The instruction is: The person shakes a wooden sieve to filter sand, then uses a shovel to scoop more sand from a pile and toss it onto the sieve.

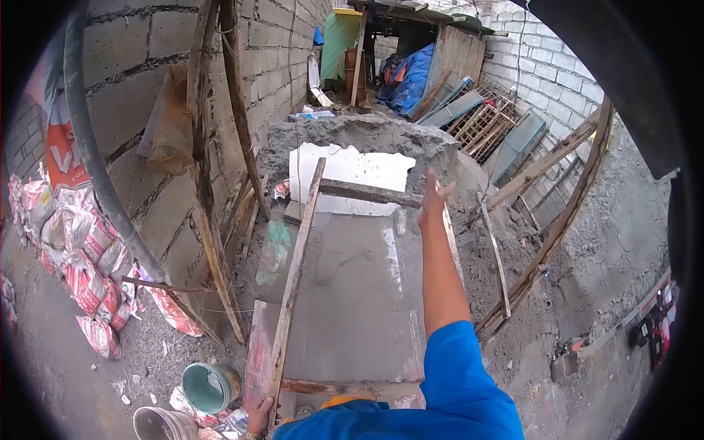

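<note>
Wooden frame (295, 293) lies at centre

At its seven o'clock, the left hand (259, 416) touches the rail; how those fingers close, I cannot tell. At one o'clock, the right hand (433, 199) holds its fingers straight, thumb apart. A bucket (202, 389) stands at eight.

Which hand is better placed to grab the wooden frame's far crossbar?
Probably right: the right hand is near the far crossbar; the left hand is at the near end of the left rail.
</note>
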Demonstrator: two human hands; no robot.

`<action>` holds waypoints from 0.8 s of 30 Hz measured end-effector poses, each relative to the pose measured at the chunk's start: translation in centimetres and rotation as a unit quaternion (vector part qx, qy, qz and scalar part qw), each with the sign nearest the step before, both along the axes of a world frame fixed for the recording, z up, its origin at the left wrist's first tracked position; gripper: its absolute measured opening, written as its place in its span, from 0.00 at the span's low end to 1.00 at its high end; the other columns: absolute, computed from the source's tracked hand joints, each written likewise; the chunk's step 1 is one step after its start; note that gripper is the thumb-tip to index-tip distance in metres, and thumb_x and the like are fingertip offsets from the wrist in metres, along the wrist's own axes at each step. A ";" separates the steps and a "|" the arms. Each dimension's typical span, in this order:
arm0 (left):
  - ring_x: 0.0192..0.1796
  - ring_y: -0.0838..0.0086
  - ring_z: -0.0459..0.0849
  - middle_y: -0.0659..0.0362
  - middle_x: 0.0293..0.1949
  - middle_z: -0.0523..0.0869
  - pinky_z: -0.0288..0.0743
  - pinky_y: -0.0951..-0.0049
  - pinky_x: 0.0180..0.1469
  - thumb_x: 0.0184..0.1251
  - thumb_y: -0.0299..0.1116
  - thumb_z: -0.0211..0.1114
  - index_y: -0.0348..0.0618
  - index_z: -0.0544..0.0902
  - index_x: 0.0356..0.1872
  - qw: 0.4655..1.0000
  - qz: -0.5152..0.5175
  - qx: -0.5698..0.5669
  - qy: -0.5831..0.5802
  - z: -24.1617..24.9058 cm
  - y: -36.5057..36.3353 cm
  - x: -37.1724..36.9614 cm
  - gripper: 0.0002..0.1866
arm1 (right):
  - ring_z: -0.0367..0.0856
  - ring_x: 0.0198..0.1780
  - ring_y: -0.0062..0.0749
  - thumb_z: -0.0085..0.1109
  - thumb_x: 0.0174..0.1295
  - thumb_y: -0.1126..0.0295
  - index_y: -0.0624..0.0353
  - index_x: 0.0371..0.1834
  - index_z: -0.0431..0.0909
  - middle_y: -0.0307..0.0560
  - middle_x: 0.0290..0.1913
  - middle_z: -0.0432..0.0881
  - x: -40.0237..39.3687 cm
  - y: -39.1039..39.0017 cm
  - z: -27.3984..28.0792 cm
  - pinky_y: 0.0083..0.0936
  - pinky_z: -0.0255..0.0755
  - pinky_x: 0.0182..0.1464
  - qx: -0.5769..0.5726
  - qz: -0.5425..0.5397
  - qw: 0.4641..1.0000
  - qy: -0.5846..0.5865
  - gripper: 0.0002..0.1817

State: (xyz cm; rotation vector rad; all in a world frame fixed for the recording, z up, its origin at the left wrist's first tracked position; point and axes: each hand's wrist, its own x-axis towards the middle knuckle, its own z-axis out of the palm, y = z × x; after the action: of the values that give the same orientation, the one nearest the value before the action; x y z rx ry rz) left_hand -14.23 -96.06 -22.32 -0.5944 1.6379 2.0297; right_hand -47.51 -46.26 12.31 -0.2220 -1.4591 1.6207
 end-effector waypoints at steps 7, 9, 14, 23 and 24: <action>0.21 0.74 0.81 0.56 0.34 0.84 0.77 0.74 0.21 0.64 0.45 0.61 0.40 0.80 0.45 1.000 -0.003 0.019 -0.007 -2.2 -3.2 1.6 0.18 | 0.76 0.52 0.34 0.58 0.64 0.60 0.54 0.64 0.62 0.50 0.53 0.76 -7.9 -7.3 9.2 0.31 0.68 0.57 -0.131 0.375 0.909 0.131 0.27; 0.28 0.72 0.83 0.56 0.36 0.84 0.78 0.73 0.28 0.65 0.50 0.58 0.39 0.78 0.48 0.997 -0.041 -0.054 0.043 -3.9 -3.6 1.4 0.23 | 0.76 0.37 0.23 0.55 0.66 0.69 0.60 0.54 0.70 0.38 0.33 0.76 -7.3 -12.6 10.5 0.24 0.71 0.44 -0.054 0.400 0.896 0.183 0.16; 0.54 0.67 0.78 0.53 0.51 0.81 0.67 0.69 0.59 0.64 0.63 0.52 0.42 0.77 0.57 0.972 -0.075 -0.210 0.077 -2.3 -3.0 0.8 0.35 | 0.64 0.32 0.18 0.47 0.71 0.67 0.65 0.56 0.66 0.34 0.30 0.66 -0.6 -23.7 7.5 0.20 0.65 0.42 0.061 0.303 0.946 0.102 0.16; 0.59 0.65 0.73 0.51 0.57 0.77 0.64 0.67 0.62 0.62 0.65 0.52 0.38 0.73 0.61 0.990 -0.054 -0.119 0.062 -4.5 0.3 -4.3 0.40 | 0.65 0.31 0.19 0.50 0.68 0.71 0.58 0.47 0.70 0.35 0.28 0.66 12.0 -21.7 -5.9 0.20 0.64 0.39 0.019 0.301 0.948 -0.102 0.08; 0.56 0.67 0.75 0.52 0.56 0.78 0.67 0.67 0.59 0.63 0.64 0.53 0.38 0.73 0.60 0.993 -0.062 -0.095 0.042 -3.6 0.4 -4.8 0.39 | 0.65 0.31 0.19 0.50 0.68 0.71 0.58 0.47 0.70 0.35 0.28 0.66 13.8 -20.7 -7.2 0.20 0.64 0.39 0.020 0.270 0.955 -0.122 0.08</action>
State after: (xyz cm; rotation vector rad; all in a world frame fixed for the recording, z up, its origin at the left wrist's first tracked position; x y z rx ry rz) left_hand -18.99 -95.70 -25.87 -0.4633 1.8837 1.8471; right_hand -33.72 -66.97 5.12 0.0088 -1.8532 2.0492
